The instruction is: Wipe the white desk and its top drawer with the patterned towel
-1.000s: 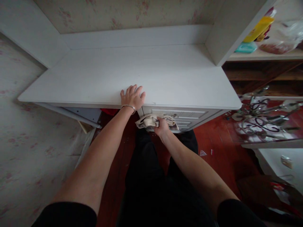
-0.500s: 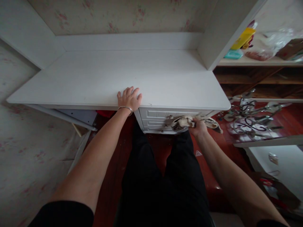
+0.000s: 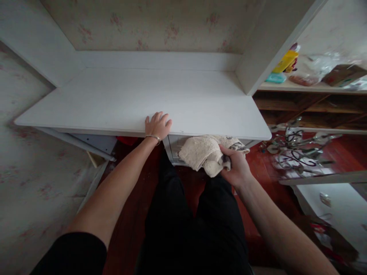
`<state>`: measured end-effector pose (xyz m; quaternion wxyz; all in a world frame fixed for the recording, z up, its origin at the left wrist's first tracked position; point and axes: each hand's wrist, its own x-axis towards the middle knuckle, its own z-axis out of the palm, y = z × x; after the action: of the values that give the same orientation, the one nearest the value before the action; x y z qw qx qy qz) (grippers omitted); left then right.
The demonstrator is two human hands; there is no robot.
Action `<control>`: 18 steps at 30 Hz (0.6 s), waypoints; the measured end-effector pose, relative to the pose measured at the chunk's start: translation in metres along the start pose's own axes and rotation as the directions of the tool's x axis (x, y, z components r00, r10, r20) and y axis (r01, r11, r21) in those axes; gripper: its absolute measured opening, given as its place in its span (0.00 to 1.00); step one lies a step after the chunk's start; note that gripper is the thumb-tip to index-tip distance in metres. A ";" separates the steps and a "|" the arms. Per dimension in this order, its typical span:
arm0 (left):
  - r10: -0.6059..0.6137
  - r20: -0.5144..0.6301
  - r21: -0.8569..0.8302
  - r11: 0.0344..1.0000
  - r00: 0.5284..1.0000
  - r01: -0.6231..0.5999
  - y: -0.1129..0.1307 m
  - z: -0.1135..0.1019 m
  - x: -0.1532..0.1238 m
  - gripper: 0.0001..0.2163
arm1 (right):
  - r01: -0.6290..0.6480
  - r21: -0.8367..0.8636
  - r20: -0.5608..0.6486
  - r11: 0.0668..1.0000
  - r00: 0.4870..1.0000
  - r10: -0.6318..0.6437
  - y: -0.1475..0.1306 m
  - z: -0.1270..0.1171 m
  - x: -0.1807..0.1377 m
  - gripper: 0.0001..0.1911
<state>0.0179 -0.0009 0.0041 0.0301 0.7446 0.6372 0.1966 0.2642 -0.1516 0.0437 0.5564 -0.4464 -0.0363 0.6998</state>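
Observation:
My left hand point(image 3: 158, 125) rests on the front edge of a white desk point(image 3: 160, 89), its fingers bent and slightly apart on the top, with a bangle at the wrist. My right hand point(image 3: 235, 165) is closed around a cream cloth point(image 3: 202, 151) with dark patches. The cloth hangs bunched just in front of the desk's front edge and covers most of the drawer fronts point(image 3: 174, 147). Whether it touches them I cannot tell.
To the right, a shelf point(image 3: 309, 87) bears a yellow packet point(image 3: 286, 62), plastic bags and a cardboard box point(image 3: 342, 74). A chandelier point(image 3: 301, 147) with curved arms lies by the red floor. Floral-papered wall point(image 3: 40, 183) stands at the left.
My right hand has turned and risen slightly, and the cloth has swung left and spread out over the drawer fronts. My left hand stays on the desk edge. The view has shifted a little.

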 end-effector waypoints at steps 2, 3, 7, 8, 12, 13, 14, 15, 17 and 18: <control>-0.011 -0.068 -0.180 0.984 0.998 -0.002 0.002 -0.003 -0.007 0.15 | -0.035 -0.035 0.073 0.999 0.997 0.038 -0.001 -0.004 -0.011 0.07; -0.042 -0.094 -0.303 0.953 0.995 0.011 0.006 -0.005 -0.014 0.14 | -0.056 -0.059 0.103 0.997 0.993 0.062 -0.003 -0.007 -0.014 0.07; -0.173 0.246 -0.813 0.498 0.954 0.300 0.033 -0.023 -0.060 0.16 | -0.125 -0.198 0.220 0.972 0.961 0.169 -0.011 -0.023 -0.019 0.07; -0.107 0.453 -0.831 0.308 0.885 0.463 0.041 -0.029 -0.073 0.20 | -0.137 -0.230 0.240 0.964 0.951 0.193 -0.012 -0.025 -0.019 0.07; 0.203 0.653 -0.727 -0.101 0.729 0.679 0.067 -0.051 -0.115 0.28 | -0.120 -0.337 0.297 0.934 0.928 0.227 -0.010 -0.024 -0.016 0.10; 0.204 0.606 -0.756 -0.154 0.769 0.636 0.070 -0.055 -0.120 0.30 | -0.100 -0.359 0.302 0.928 0.928 0.217 -0.009 -0.023 -0.015 0.12; 0.191 0.556 -0.789 -0.185 0.809 0.586 0.071 -0.059 -0.124 0.33 | -0.077 -0.376 0.301 0.923 0.932 0.200 -0.007 -0.022 -0.013 0.14; 0.179 0.516 -0.818 -0.188 0.838 0.544 0.071 -0.061 -0.126 0.37 | -0.051 -0.389 0.297 0.920 0.938 0.178 -0.006 -0.022 -0.012 0.15; 0.196 0.459 -0.868 -0.109 0.867 0.485 0.067 -0.063 -0.126 0.43 | -0.006 -0.409 0.278 0.913 0.952 0.131 -0.003 -0.024 -0.010 0.17; 0.229 0.440 -0.888 -0.033 0.868 0.459 0.065 -0.063 -0.124 0.44 | 0.012 -0.423 0.268 0.906 0.957 0.113 -0.003 -0.026 -0.010 0.18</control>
<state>0.0441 -0.1454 0.0497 0.7215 0.4554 0.3340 0.4006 0.2830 -0.1700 0.0354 0.4177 -0.4504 -0.2542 0.7470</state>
